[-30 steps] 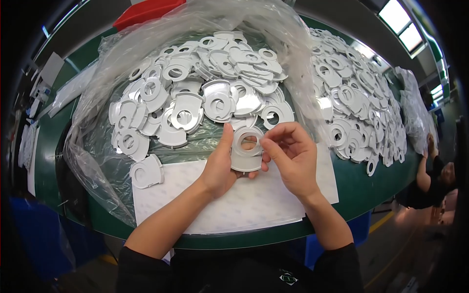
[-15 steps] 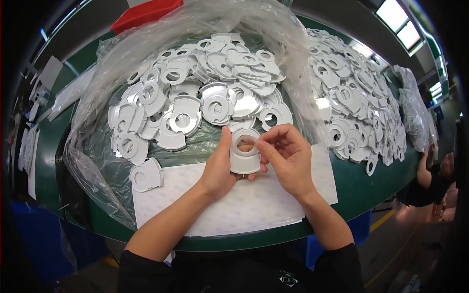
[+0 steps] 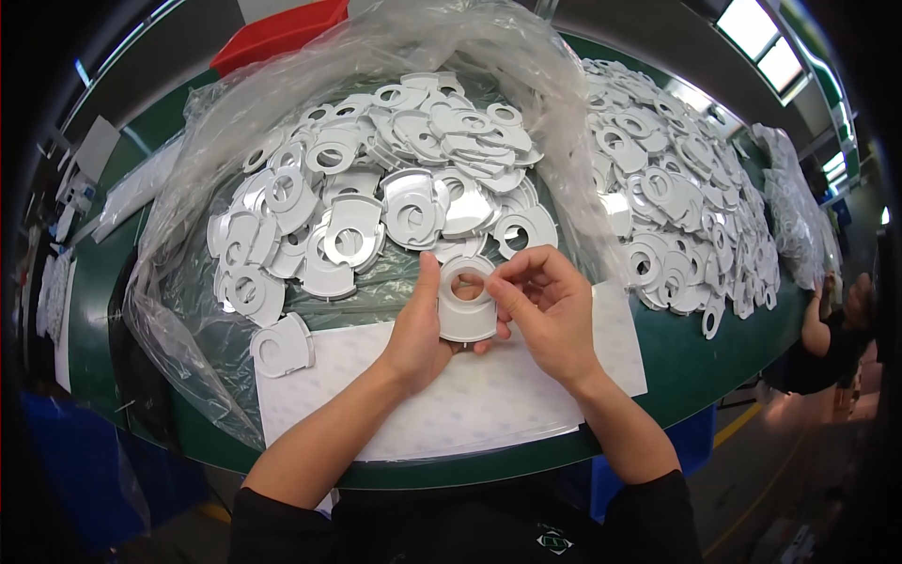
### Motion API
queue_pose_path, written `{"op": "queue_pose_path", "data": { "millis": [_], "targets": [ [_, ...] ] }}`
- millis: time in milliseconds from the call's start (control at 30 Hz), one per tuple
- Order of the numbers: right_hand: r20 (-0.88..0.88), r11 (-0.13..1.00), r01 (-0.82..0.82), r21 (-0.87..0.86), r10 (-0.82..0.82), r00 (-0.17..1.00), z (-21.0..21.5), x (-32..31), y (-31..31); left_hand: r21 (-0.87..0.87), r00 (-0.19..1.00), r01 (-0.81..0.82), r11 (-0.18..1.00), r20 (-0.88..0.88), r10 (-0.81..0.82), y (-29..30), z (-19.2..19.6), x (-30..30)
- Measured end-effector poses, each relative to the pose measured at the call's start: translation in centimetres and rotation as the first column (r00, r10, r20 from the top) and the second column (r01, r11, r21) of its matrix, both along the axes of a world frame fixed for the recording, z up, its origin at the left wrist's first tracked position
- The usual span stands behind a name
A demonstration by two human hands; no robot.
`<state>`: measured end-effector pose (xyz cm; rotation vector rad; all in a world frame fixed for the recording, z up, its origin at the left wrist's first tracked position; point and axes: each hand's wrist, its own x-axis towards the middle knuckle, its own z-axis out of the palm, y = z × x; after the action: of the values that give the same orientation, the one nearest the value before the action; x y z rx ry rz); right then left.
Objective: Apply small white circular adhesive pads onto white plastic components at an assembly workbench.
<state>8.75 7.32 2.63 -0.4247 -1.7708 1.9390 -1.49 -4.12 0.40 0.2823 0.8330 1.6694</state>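
Over the white sheets (image 3: pixel 404 423), my left hand (image 3: pixel 413 338) grips a white plastic part (image 3: pixel 467 324), its thumb along the left edge and its fingers underneath. The part is flat, with a round hole near the top and a curved lower edge. At the hole's right rim, the thumb and index finger of my right hand (image 3: pixel 552 320) are closed in a pinch on the part. Whether anything small sits between those fingertips is hidden. Another such part (image 3: pixel 284 346) lies alone at the left edge of the sheets.
Ahead, a heap of similar white parts (image 3: pixel 357 230) lies in an opened clear plastic bag (image 3: pixel 164 282). A second heap (image 3: pixel 676 188) covers the right of the green table (image 3: pixel 676 367). A red bin (image 3: pixel 277 36) stands at the far left. Another person (image 3: pixel 832 329) is at the far right.
Both hands stay on the same part with nearly the same grip. The part sits slightly lower in the picture, and the surroundings have shifted a little with the view.
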Motion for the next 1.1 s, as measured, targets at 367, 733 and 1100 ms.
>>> {"op": "queue_pose_path", "data": {
  "millis": [367,733,1100],
  "targets": [
    [0.010,0.996,0.032,0.082,-0.032,0.999,-0.4,0.0,-0.1,0.069,0.997,-0.005,0.998,-0.074,0.010,0.0,-0.9,-0.1],
    [-0.008,0.979,0.077,0.188,-0.077,0.997,-0.2,0.0,-0.4,0.016,0.991,-0.084,0.996,-0.106,0.085,0.0,-0.3,0.3],
    [-0.334,0.302,0.385,0.872,-0.206,0.920,0.3,-0.3,0.3,0.002,0.988,-0.142,0.990,-0.056,0.142,-0.2,0.2,0.5]
  ]
}}
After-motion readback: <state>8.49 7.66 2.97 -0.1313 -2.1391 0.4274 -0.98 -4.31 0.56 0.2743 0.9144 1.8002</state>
